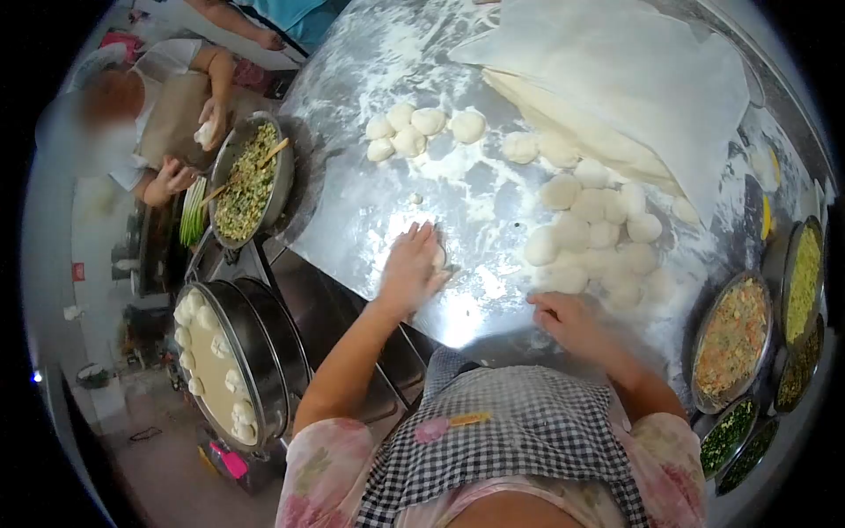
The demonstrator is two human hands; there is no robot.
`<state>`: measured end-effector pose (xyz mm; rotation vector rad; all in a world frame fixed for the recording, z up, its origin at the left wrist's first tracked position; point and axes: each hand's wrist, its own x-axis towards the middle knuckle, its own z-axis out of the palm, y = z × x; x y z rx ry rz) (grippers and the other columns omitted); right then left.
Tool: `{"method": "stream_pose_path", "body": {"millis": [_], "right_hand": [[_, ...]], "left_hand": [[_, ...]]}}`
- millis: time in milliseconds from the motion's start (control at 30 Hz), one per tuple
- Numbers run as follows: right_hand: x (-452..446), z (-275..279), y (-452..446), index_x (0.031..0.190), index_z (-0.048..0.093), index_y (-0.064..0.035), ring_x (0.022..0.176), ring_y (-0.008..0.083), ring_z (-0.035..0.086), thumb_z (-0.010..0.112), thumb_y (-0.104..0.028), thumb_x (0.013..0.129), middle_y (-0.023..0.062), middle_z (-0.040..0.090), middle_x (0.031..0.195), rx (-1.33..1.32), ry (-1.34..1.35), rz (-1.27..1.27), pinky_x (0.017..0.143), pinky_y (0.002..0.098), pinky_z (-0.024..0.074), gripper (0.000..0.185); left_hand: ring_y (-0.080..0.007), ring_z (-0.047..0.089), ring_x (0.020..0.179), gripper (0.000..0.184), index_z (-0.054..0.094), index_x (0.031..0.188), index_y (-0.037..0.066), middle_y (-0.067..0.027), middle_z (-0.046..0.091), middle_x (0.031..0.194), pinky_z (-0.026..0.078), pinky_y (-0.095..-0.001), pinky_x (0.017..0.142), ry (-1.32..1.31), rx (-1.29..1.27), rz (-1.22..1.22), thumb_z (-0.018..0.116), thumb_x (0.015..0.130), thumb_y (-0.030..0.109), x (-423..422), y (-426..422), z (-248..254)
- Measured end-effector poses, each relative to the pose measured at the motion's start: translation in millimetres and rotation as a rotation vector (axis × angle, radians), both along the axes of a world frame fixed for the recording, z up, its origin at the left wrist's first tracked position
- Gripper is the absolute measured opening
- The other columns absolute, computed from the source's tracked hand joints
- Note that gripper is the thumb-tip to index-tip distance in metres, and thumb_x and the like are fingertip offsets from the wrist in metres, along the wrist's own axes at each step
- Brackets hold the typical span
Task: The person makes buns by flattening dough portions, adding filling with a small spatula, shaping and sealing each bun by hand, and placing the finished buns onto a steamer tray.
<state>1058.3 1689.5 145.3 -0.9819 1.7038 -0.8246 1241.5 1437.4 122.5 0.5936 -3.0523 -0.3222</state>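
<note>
My left hand [410, 271] lies palm down on the floured metal table, its fingers stretched over a small piece of dough [439, 257] that shows at its right side. Near the front edge, my right hand [568, 322] rests on the table with its fingers partly curled; what its fingertips hold, if anything, is too small to tell. Just beyond the right hand lie several flattened dough rounds [603, 235]. A tiny dough bit [415, 199] sits beyond my left hand, and several dough pieces [409, 141] are farther back.
White cloth [616, 75] covers a big dough mass [572, 119]. Bowls of fillings [731, 339] line the right side. At left are a filling bowl [249, 185] with wooden utensils and a steamer [216, 352] with buns. A co-worker [167, 97] holds dough; another person's arm shows behind.
</note>
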Motion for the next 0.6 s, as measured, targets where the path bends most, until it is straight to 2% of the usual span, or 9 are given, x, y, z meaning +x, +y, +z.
{"method": "stream_pose_path", "body": {"millis": [33,133,233,267,367,433,500,567,600], "right_hand": [[1.6,0.0,-6.5,0.111,0.057,0.0005,0.093,0.0311,0.059,0.052,-0.016,0.087,0.0202,0.061,0.103,-0.018,0.011,0.021,0.085,0.0374,0.0442,0.030],[8.3,2.1,-21.3,0.111,0.057,0.0002,0.092,0.0321,0.059,0.051,-0.015,0.087,0.0201,0.062,0.102,-0.048,0.060,0.053,0.085,0.0385,0.0445,0.030],[14.9,12.1,-32.8,0.112,0.056,0.0006,0.091,0.0328,0.060,0.050,-0.015,0.087,0.0204,0.062,0.102,-0.054,0.127,0.066,0.084,0.0393,0.0448,0.030],[17.6,14.7,-36.3,0.111,0.056,0.0010,0.091,0.0329,0.060,0.050,-0.015,0.087,0.0206,0.062,0.102,-0.056,0.143,0.065,0.084,0.0394,0.0450,0.030],[23.1,27.0,-48.4,0.112,0.056,0.0014,0.091,0.0330,0.060,0.049,-0.015,0.088,0.0206,0.062,0.102,-0.060,0.158,0.018,0.084,0.0391,0.0452,0.030],[22.3,37.1,-58.1,0.113,0.056,0.0011,0.092,0.0323,0.060,0.049,-0.016,0.088,0.0201,0.062,0.103,-0.038,0.149,-0.013,0.084,0.0386,0.0453,0.031],[23.9,46.6,-69.6,0.114,0.056,0.0006,0.093,0.0312,0.060,0.048,-0.017,0.089,0.0194,0.062,0.104,0.007,0.122,-0.048,0.084,0.0379,0.0455,0.032],[28.7,41.5,-82.9,0.115,0.055,0.0005,0.094,0.0297,0.060,0.048,-0.019,0.089,0.0189,0.062,0.105,-0.013,0.139,-0.085,0.084,0.0370,0.0456,0.033],[31.4,35.9,-89.4,0.115,0.055,0.0004,0.095,0.0290,0.060,0.049,-0.019,0.090,0.0187,0.062,0.105,-0.024,0.152,-0.101,0.084,0.0366,0.0456,0.033]], "left_hand": [[-0.0379,0.032,0.129,0.072,0.037,0.134,0.001,-0.0224,0.037,0.138,0.025,-0.0462,0.106,-0.027,-0.074,0.032,0.056,0.081,0.047,-12.6,7.3,-8.2],[-0.0390,0.018,0.136,0.081,0.027,0.140,0.000,-0.0239,0.021,0.146,0.015,-0.0486,0.110,-0.021,-0.067,0.059,0.045,0.084,0.057,-38.9,16.2,-20.6],[-0.0415,0.021,0.134,0.078,0.031,0.137,-0.002,-0.0250,0.024,0.144,0.016,-0.0490,0.109,-0.039,-0.109,0.027,0.046,0.085,0.054,-59.1,-5.6,-14.3],[-0.0403,0.021,0.134,0.075,0.032,0.138,0.004,-0.0216,0.023,0.146,0.016,-0.0496,0.109,-0.012,-0.130,0.017,0.046,0.084,0.054,-59.5,-12.5,-17.4],[-0.0399,0.024,0.133,0.068,0.036,0.137,0.008,-0.0203,0.032,0.142,0.019,-0.0474,0.109,0.057,-0.095,-0.012,0.051,0.084,0.048,-61.0,-30.5,-31.0],[-0.0360,0.038,0.124,0.064,0.041,0.132,0.005,-0.0217,0.046,0.129,0.027,-0.0431,0.105,0.173,0.278,-0.022,0.057,0.083,0.043,-52.3,-53.0,-25.1],[-0.0334,0.049,0.112,0.056,0.048,0.121,0.003,-0.0207,0.055,0.115,0.036,-0.0392,0.096,0.183,0.485,0.083,0.063,0.079,0.037,-40.6,-61.6,-18.7],[-0.0320,0.057,0.098,0.045,0.057,0.105,0.002,-0.0175,0.061,0.100,0.046,-0.0356,0.082,0.117,0.525,0.326,0.070,0.073,0.031,-22.8,-52.6,1.4],[-0.0278,0.058,0.078,0.036,0.057,0.086,0.002,-0.0134,0.059,0.084,0.046,-0.0358,0.069,0.127,0.482,0.375,0.072,0.070,0.030,-14.5,-51.1,-12.6]]}}
